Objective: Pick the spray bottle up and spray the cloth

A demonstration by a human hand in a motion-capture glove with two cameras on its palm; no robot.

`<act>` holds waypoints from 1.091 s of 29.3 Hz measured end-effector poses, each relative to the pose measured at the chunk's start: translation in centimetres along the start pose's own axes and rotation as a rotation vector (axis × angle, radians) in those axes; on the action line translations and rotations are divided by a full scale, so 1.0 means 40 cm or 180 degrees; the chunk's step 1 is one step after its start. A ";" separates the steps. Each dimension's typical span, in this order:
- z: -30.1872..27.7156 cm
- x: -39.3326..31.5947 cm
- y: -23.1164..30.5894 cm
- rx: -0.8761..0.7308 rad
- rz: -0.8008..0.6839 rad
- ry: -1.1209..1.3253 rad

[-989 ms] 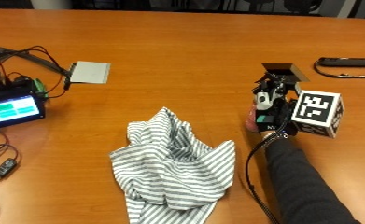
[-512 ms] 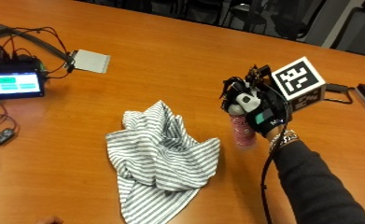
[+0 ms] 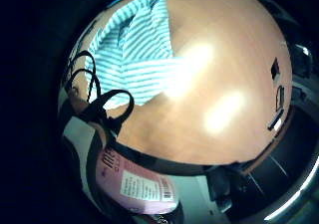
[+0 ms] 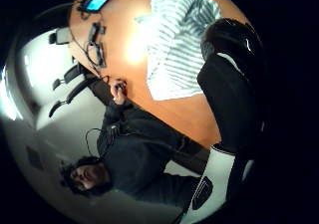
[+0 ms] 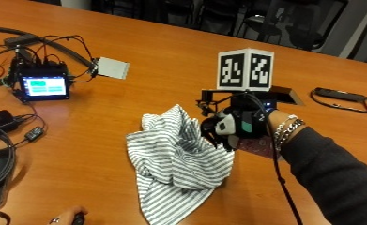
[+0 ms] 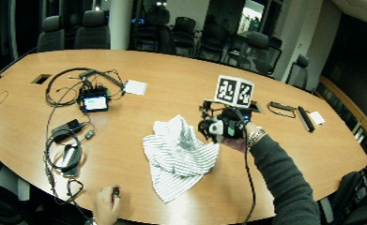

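One grip [image 5: 236,126] nearer cloth [image 5: 177,164], bottle [image 5: 255,143] raised

One striped cloth [image 5: 177,168], one spray bottle [image 3: 137,184], one screen device [image 5: 43,87].

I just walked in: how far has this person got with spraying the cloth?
Picking up looks done: the gloved hand holds the pink bottle beside the striped cloth, which lies crumpled on the table. No spray or wet patch shows, so the spraying itself seems left.

We note a small lit screen [image 5: 43,86] with cables at 10 o'clock, a grey pad [image 5: 111,68] just beside it.
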State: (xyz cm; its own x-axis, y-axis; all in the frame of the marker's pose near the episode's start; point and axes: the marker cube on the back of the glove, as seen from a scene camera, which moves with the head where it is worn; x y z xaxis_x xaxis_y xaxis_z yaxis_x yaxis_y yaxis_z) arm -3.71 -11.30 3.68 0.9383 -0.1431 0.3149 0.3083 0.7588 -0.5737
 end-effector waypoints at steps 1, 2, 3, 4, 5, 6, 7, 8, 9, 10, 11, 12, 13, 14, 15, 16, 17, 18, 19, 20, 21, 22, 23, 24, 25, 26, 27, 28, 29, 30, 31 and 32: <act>0.015 -0.006 -0.005 -0.0121 0.0040 0.0078; 0.031 -0.009 -0.012 -0.0230 0.0083 0.0156; 0.047 -0.011 -0.019 -0.0334 0.0128 0.0230; 0.064 -0.012 -0.026 -0.0435 0.0170 0.0294; 0.081 -0.011 -0.034 -0.0532 0.0204 0.0346; 0.098 -0.010 -0.041 -0.0619 0.0227 0.0383; 0.113 -0.008 -0.047 -0.0691 0.0241 0.0408; 0.127 -0.007 -0.052 -0.0748 0.0246 0.0423; 0.138 -0.006 -0.057 -0.0791 0.0245 0.0427; 0.147 -0.006 -0.060 -0.0823 0.0236 0.0418; 0.153 -0.007 -0.062 -0.0843 0.0217 0.0395; 0.156 -0.010 -0.063 -0.0849 0.0185 0.0353; 0.153 -0.016 -0.062 -0.0835 0.0132 0.0291; 0.145 -0.027 -0.061 -0.0795 0.0058 0.0209; 0.133 -0.042 -0.059 -0.0726 -0.0039 0.0112; 0.116 -0.062 -0.057 -0.0630 -0.0156 0.0007; 0.097 -0.086 -0.056 -0.0512 -0.0287 -0.0103; 0.076 -0.112 -0.056 -0.0379 -0.0430 -0.0214; 0.053 -0.141 -0.057 -0.0240 -0.0582 -0.0328; 0.031 -0.170 -0.059 -0.0100 -0.0741 -0.0446; 0.008 -0.201 -0.064 0.0039 -0.0902 -0.0573; -0.013 -0.231 -0.072 0.0176 -0.1062 -0.0716; -0.032 -0.259 -0.081 0.0314 -0.1218 -0.0879; -0.047 -0.286 -0.092 0.0455 -0.1364 -0.1061; -0.059 -0.311 -0.105 0.0603 -0.1497 -0.1253; -0.066 -0.331 -0.120 0.0759 -0.1616 -0.1449; -0.069 -0.348 -0.136 0.0928 -0.1720 -0.1644; -0.069 -0.362 -0.153 0.1112 -0.1808 -0.1839; -0.066 -0.372 -0.170 0.1310 -0.1880 -0.2035; -0.060 -0.382 -0.186 0.1511 -0.1937 -0.2230; -0.052 -0.390 -0.200 0.1707 -0.1981 -0.2419; -0.041 -0.398 -0.212 0.1893 -0.2018 -0.2596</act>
State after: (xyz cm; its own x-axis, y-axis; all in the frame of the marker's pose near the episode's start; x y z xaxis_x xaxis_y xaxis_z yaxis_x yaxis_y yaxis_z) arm -21.02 -16.51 2.29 0.2021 -0.3158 0.9271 0.3582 0.9048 0.2301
